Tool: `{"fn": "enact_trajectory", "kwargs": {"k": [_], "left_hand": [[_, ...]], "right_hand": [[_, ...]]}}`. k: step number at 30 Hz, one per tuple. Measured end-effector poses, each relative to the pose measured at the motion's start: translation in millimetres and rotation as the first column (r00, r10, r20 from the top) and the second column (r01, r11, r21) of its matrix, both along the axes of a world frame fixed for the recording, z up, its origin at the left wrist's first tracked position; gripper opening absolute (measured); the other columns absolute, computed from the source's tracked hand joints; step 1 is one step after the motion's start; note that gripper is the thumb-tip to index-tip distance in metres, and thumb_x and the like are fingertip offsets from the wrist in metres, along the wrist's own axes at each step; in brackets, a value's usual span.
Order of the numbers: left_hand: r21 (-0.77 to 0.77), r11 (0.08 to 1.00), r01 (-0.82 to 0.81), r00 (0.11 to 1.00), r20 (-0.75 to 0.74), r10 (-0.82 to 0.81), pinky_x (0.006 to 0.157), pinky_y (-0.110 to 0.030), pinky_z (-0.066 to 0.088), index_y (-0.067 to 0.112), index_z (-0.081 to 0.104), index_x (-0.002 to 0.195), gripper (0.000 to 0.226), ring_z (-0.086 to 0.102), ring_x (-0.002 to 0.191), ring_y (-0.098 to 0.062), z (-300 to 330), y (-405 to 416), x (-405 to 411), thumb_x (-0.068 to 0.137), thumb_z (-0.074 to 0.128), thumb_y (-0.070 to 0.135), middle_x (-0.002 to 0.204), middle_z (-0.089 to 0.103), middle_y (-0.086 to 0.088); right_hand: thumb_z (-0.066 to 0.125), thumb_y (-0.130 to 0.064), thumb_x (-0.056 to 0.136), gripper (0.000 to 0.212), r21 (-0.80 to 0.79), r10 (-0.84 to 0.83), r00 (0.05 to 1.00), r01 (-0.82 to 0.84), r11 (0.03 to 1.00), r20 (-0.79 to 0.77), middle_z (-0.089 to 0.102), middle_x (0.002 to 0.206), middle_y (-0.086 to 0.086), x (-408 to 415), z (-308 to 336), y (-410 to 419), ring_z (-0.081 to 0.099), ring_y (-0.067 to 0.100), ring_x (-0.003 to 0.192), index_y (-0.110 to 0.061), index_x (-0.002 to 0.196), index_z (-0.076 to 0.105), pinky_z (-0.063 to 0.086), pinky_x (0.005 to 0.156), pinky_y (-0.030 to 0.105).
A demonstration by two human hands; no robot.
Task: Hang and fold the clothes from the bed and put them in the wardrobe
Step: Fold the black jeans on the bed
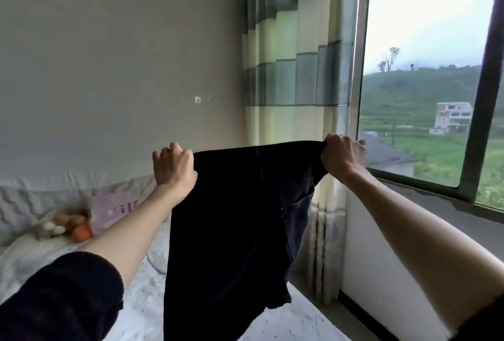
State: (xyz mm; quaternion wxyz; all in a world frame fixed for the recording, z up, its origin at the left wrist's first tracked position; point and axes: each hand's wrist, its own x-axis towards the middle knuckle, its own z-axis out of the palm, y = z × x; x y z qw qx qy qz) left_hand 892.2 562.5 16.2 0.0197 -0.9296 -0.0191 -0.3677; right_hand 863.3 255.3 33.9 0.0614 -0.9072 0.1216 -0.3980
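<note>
Above the bed (141, 310), a dark pair of trousers (234, 220) hangs spread by its waistband: the left hand (174, 163) has its grip clamped on the corner at 9 o'clock, the right hand (344, 154) on the corner at 3 o'clock. Judging by this, folding has barely begun. No wardrobe is in view, so putting away remains.

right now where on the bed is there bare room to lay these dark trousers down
Bare sheet on the bed shows near you, between the hanging trousers and the window wall. It is crowded by the headboard: a pink bag and eggs.
</note>
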Motion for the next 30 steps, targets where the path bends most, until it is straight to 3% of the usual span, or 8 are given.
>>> {"fn": "enact_trajectory", "kwargs": {"k": [4, 10, 14, 17, 20, 23, 27, 30], "left_hand": [[-0.069, 0.993, 0.101, 0.983, 0.162, -0.088, 0.085, -0.038, 0.034, 0.004, 0.063, 0.096, 0.018, 0.055, 0.096, -0.038, 61.5, -50.3, 21.2, 0.082, 0.052, 0.007, 0.103, 0.055, -0.019], [-0.089, 0.972, 0.22, 0.933, 0.309, -0.183, 0.085, -0.039, 0.034, 0.003, 0.063, 0.096, 0.018, 0.054, 0.095, -0.038, 137.5, -126.2, 40.2, 0.087, 0.05, 0.012, 0.104, 0.053, -0.02], [-0.11, 0.947, 0.303, 0.885, 0.401, -0.237, 0.085, -0.04, 0.033, 0.002, 0.062, 0.092, 0.018, 0.053, 0.094, -0.039, 177.4, -157.9, 41.2, 0.087, 0.049, 0.013, 0.104, 0.053, -0.022], [-0.073, 0.924, 0.376, 0.882, 0.335, -0.332, 0.08, -0.038, 0.032, 0.006, 0.059, 0.08, 0.015, 0.054, 0.088, -0.037, 187.3, -159.9, 44.8, 0.086, 0.046, 0.012, 0.102, 0.053, -0.02], [-0.061, 0.906, 0.418, 0.902, 0.149, -0.406, 0.082, -0.037, 0.034, 0.014, 0.052, 0.067, 0.021, 0.053, 0.085, -0.033, 169.9, -146.3, 49.2, 0.086, 0.044, 0.013, 0.102, 0.056, -0.016], [-0.03, 0.946, 0.324, 0.924, 0.227, -0.309, 0.084, -0.039, 0.031, 0.008, 0.065, 0.087, 0.019, 0.054, 0.093, -0.036, 138.9, -134.1, 54.5, 0.083, 0.047, 0.008, 0.105, 0.053, -0.018], [-0.066, 0.956, 0.286, 0.886, 0.397, -0.238, 0.086, -0.042, 0.029, 0.003, 0.065, 0.097, 0.022, 0.05, 0.095, -0.037, 138.2, -128.4, 64.5, 0.078, 0.053, 0.002, 0.104, 0.052, -0.02], [-0.031, 0.955, 0.295, 0.898, 0.35, -0.266, 0.085, -0.041, 0.029, 0.003, 0.064, 0.097, 0.022, 0.051, 0.095, -0.037, 137.9, -124.1, 72.4, 0.079, 0.052, 0.002, 0.105, 0.052, -0.02]], "right_hand": [[0.051, -0.007, 0.082, 0.008, -0.04, -0.075, 0.983, 0.083, 0.996, 0.17, 0.066, 0.091, 0.012, 4.3, 61.7, -46.7, 0.055, 0.024, 0.077, -0.013, 0.081, 0.056, 0.03, 0.087, 0.037], [0.048, -0.007, 0.088, 0.022, -0.225, -0.215, 0.908, 0.308, 0.924, 0.36, 0.064, 0.108, 0.017, -22.1, 146.8, -113.6, 0.057, 0.032, 0.103, -0.002, 0.105, 0.06, 0.028, 0.099, 0.043], [0.047, -0.004, 0.087, 0.023, -0.261, -0.288, 0.85, 0.428, 0.865, 0.441, 0.064, 0.106, 0.017, -46.7, 189.4, -138.5, 0.056, 0.034, 0.105, -0.001, 0.105, 0.06, 0.028, 0.099, 0.044], [0.048, -0.005, 0.087, 0.019, -0.276, -0.302, 0.866, 0.427, 0.861, 0.399, 0.065, 0.102, 0.015, -57.0, 199.1, -143.6, 0.058, 0.032, 0.101, -0.004, 0.101, 0.061, 0.029, 0.097, 0.044], [0.05, -0.007, 0.085, 0.011, -0.307, -0.297, 0.931, 0.352, 0.884, 0.212, 0.066, 0.095, 0.012, -54.5, 180.4, -142.1, 0.058, 0.027, 0.09, -0.011, 0.088, 0.059, 0.028, 0.098, 0.041], [0.052, -0.008, 0.086, 0.007, -0.302, -0.289, 0.946, 0.321, 0.898, 0.146, 0.066, 0.092, 0.01, -39.9, 144.9, -131.7, 0.054, 0.023, 0.081, -0.012, 0.083, 0.058, 0.025, 0.099, 0.039], [0.055, -0.007, 0.084, 0.021, -0.267, -0.253, 0.92, 0.336, 0.903, 0.3, 0.064, 0.107, 0.013, -27.9, 139.8, -119.6, 0.056, 0.03, 0.102, -0.004, 0.103, 0.06, 0.026, 0.098, 0.041], [0.054, -0.007, 0.084, 0.016, -0.234, -0.223, 0.938, 0.287, 0.929, 0.264, 0.065, 0.1, 0.012, -23.8, 143.5, -119.7, 0.058, 0.027, 0.093, -0.007, 0.099, 0.062, 0.03, 0.094, 0.04]]}}
